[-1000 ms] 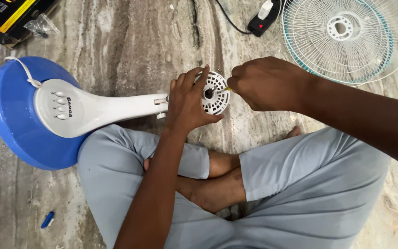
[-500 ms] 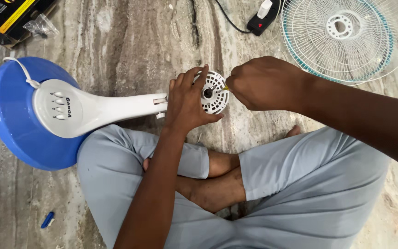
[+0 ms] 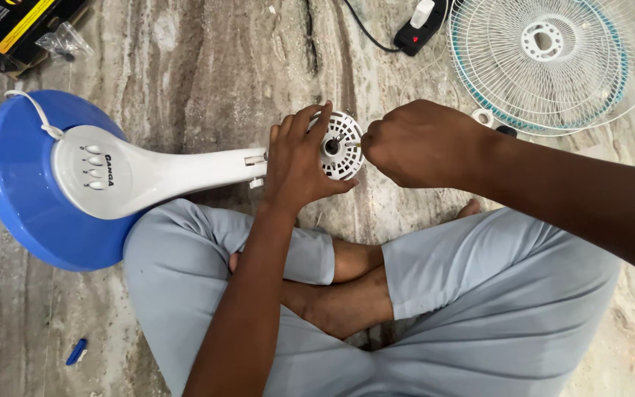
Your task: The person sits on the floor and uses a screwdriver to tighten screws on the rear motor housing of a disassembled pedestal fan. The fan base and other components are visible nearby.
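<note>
- The person sits cross-legged in light grey trousers (image 3: 479, 309) on a marbled stone floor (image 3: 207, 73).
- Just beyond the knees, the left hand (image 3: 299, 162) clasps the white vented motor housing (image 3: 341, 147) of a fan lying on its side.
- The right hand (image 3: 420, 143) is clenched against the housing's right edge; whatever it pinches is hidden.
- The fan's white neck (image 3: 163, 173) runs left to a blue round base (image 3: 16, 198).
- Toward the floor's far right corner lies a white wire fan guard (image 3: 553, 66), with a black power strip (image 3: 420, 29) beside it.
</note>
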